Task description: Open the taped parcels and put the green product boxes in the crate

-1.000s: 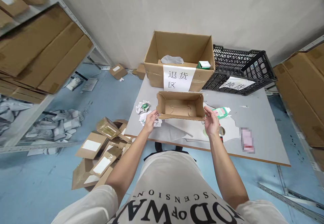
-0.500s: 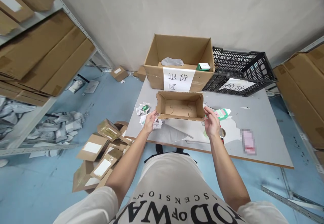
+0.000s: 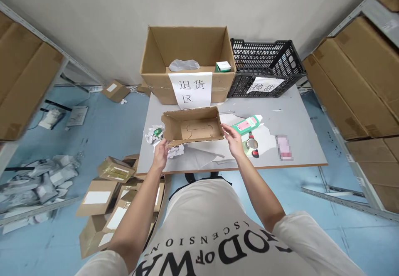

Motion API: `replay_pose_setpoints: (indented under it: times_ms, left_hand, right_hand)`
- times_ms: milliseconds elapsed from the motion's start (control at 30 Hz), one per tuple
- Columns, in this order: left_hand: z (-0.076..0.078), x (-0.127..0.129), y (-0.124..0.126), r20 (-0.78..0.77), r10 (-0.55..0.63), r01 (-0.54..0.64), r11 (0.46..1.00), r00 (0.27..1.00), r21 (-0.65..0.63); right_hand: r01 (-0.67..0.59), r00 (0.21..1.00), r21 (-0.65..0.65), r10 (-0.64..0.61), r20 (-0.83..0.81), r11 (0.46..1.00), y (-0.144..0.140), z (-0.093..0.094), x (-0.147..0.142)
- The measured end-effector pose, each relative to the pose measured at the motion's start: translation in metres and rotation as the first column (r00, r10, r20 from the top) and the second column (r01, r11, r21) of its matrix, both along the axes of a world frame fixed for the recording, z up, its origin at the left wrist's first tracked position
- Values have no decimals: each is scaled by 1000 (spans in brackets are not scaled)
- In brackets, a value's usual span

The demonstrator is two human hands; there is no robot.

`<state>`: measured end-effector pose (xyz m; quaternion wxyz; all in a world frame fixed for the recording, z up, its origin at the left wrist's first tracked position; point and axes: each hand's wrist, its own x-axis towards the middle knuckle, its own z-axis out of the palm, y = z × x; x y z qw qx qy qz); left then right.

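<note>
Between my two hands is a small open cardboard box (image 3: 195,129), held above the table with its inside facing me and nothing visible in it. My left hand (image 3: 161,153) grips its lower left corner, and my right hand (image 3: 233,139) holds the right end. Beside my right hand lie a green and pink carton (image 3: 247,124) and a round silver-faced watch (image 3: 251,144) with a red and black strap. Near my left hand, crumpled white paper (image 3: 152,134) with a green item in it rests on the table.
A large labelled cardboard box (image 3: 156,87) and a black plastic crate (image 3: 268,66) stand at the back of the table (image 3: 299,122). A pink pixelated item (image 3: 283,147) lies at the right. Cardboard boxes (image 3: 96,197) are piled on the floor at the left; shelves flank both sides.
My view has swung to the right, so the scene sits further left. The small box is now tilted, its right end higher, still in both hands. The watch shows more fully.
</note>
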<state>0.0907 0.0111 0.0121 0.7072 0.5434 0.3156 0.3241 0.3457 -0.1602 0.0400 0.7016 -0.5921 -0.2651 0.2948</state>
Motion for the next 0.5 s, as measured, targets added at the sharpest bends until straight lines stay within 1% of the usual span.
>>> replay_pose_setpoints:
  times_ms: [67, 133, 300, 400, 500]
  left_hand:
    - [-6, 0, -2, -15, 1, -1, 1000, 1000, -19]
    - [-16, 2, -3, -32, 5, -6, 999, 999, -35]
    - [-39, 18, -8, -99, 24, -37, 990, 995, -132]
    - [-45, 30, -12, -111, 39, -59, 982, 993, -177]
    - [-51, 37, -15, -109, 18, -39, 979, 994, -199]
  right_hand:
    - [-12, 999, -18, 13, 48, 1000, -2, -2, -2]
    - [-7, 998, -33, 9, 62, 999, -3, -9, -4]
    - [9, 1000, -139, -8, 8, 990, -6, -43, -5]
    - [19, 999, -200, -24, -25, 980, -5, -60, -7]
    - [23, 998, -220, -34, -46, 975, -3, -70, -10]
